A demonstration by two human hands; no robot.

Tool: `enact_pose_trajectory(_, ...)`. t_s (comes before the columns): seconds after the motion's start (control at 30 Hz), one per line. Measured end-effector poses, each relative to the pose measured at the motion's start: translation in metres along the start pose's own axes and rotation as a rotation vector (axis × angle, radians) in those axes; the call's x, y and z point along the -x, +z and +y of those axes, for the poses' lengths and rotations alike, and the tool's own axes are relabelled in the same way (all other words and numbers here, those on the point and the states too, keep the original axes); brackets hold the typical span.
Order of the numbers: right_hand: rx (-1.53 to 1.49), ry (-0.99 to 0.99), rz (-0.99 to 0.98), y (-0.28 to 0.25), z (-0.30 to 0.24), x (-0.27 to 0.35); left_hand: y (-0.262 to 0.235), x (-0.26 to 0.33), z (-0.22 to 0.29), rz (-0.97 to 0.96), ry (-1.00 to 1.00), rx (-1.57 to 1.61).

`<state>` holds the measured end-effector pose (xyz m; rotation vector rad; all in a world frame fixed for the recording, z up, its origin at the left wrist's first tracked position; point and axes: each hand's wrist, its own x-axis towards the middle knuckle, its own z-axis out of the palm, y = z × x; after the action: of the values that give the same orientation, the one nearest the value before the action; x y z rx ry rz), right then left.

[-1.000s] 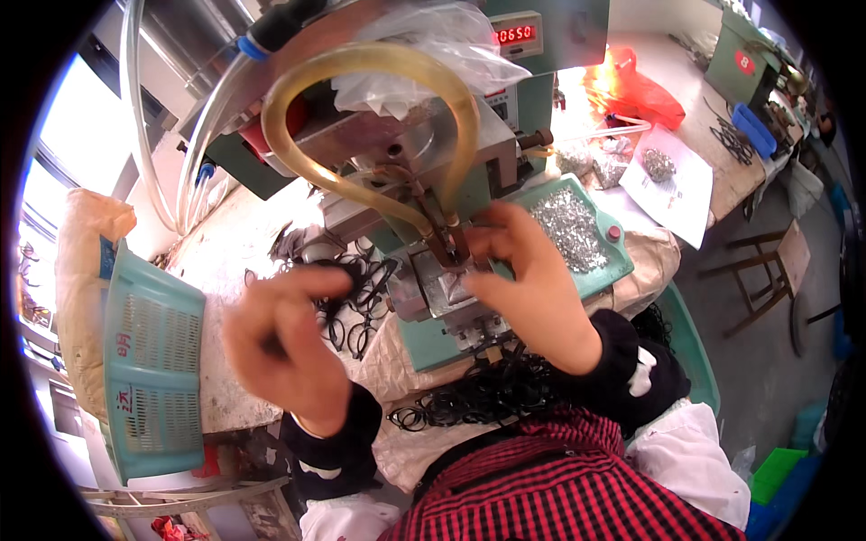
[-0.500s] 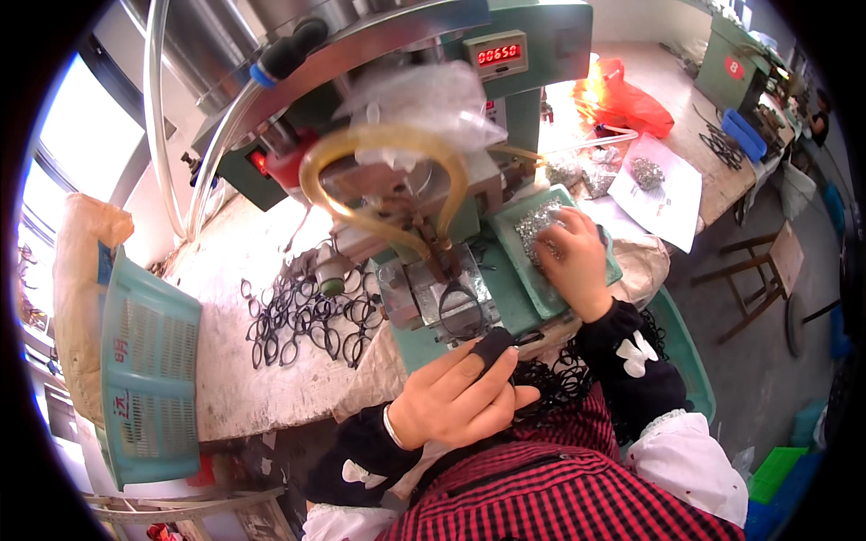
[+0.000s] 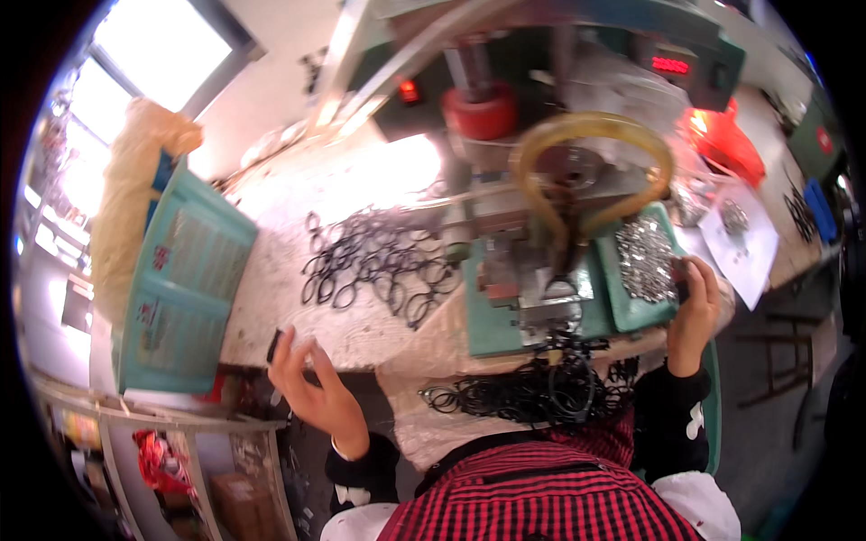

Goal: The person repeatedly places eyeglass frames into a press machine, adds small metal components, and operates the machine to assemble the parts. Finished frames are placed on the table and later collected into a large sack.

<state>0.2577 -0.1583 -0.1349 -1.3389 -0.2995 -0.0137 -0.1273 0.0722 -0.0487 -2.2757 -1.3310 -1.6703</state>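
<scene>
A: Left hand, at seven o'clock by the bench edge — fingers?
B: Curled loosely around a small dark piece pinched at the fingertips. Hard to make out what kind of piece; blurred.

A: Right hand?
B: At four o'clock, against the right rim of the green tray. Fingers bent together over something dark; cannot tell whether gripped or merely touched, since the back of the hand hides the tips.

A: In the tray?
B: Heap of small shiny metal parts, too fine to tell singly.

A: Near centre?
B: Black rings scattered at ten o'clock of the press, well apart from both hands. More rings piled at six o'clock, partly hidden under the bench edge and the red checked shirt.

A: Upper part?
B: Yellowish hose loop at one o'clock, lower ends lost behind the press. Red knob at twelve, column above cut off. Teal basket at nine, tilted, contents not visible.
</scene>
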Motion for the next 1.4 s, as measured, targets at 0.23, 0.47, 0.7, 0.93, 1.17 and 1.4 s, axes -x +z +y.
enact_pose_trajectory(0.23, 0.128, -0.141, -0.151, 0.057, 0.008, -0.005, 0.092, -0.035, -0.086, -0.207, 0.07, -0.173)
enact_pose_trajectory(0.47, 0.536, -0.299, -0.111, 0.029, -0.011, 0.013, 0.173, -0.009, -0.144, -0.376, -0.183, -0.532)
enact_pose_trajectory(0.7, 0.37, -0.261, -0.306, 0.029, -0.069, 0.038, 0.138, -0.01, -0.094, -0.4, -0.826, 0.894)
enact_pose_trajectory(0.93, 0.058, -0.225, -0.4, 0.121, -0.073, 0.046, 0.118, -0.003, 0.001, -0.428, -1.173, 1.383)
enact_pose_trajectory(1.17, -0.119, -0.001, -0.477, 0.122, -0.076, 0.051, 0.057, -0.032, 0.104, -0.286, -0.329, 1.366)
enact_pose_trajectory(1.4, -0.05, -0.028, -0.578, 0.115, -0.114, 0.065, 0.065, -0.054, 0.115, -0.296, 0.128, 1.161)
